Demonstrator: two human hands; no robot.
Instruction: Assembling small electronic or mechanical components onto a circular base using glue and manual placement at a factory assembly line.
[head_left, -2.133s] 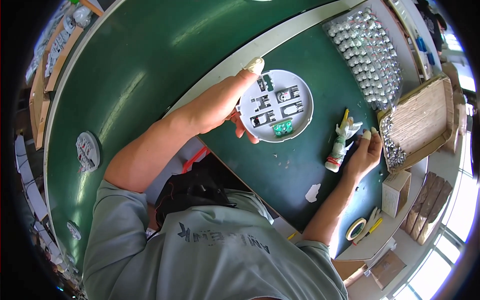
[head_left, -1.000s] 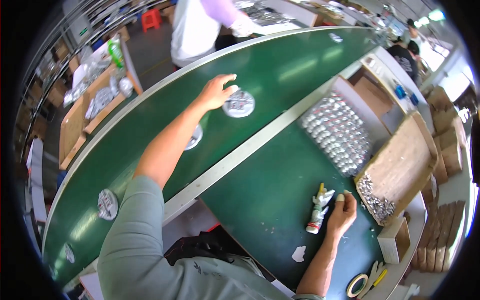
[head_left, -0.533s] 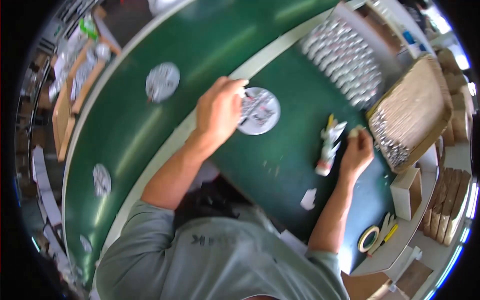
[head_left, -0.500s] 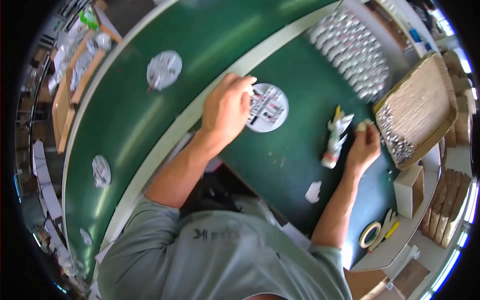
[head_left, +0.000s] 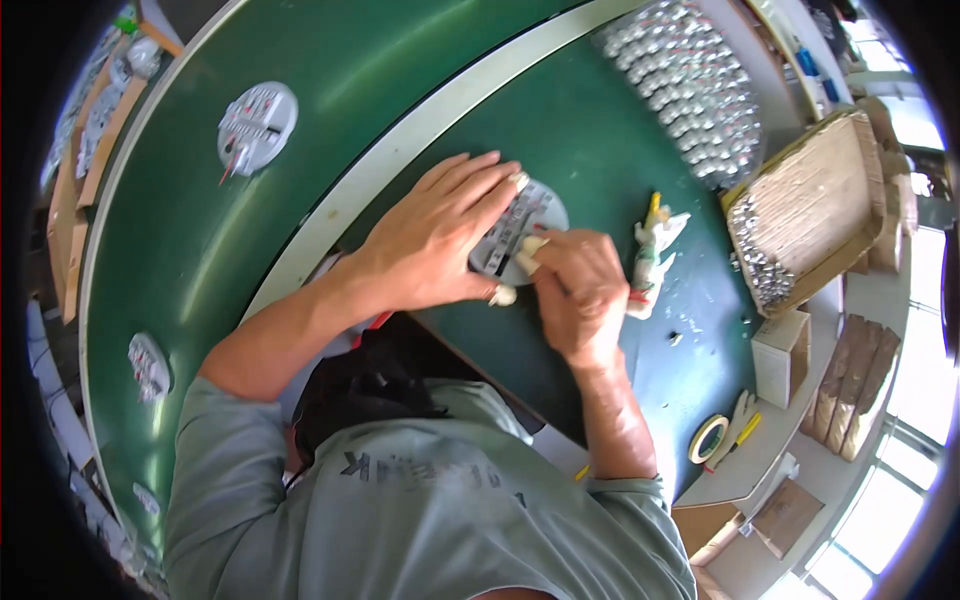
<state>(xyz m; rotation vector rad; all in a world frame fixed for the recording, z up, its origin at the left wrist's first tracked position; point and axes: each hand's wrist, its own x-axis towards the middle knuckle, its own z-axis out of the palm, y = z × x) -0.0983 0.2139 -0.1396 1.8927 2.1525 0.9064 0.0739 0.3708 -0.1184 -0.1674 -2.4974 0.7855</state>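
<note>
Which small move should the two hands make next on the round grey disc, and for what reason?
Perhaps a gentle press with the right hand while the left hand steadies the grey disc: the right hand's covered fingertips are at the disc's face, and the left hand spreads over its left side. Any small part beneath those fingertips is hidden.

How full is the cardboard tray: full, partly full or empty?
The tray is partly full: silvery parts lie along its left side, and much of its bottom shows.
</note>
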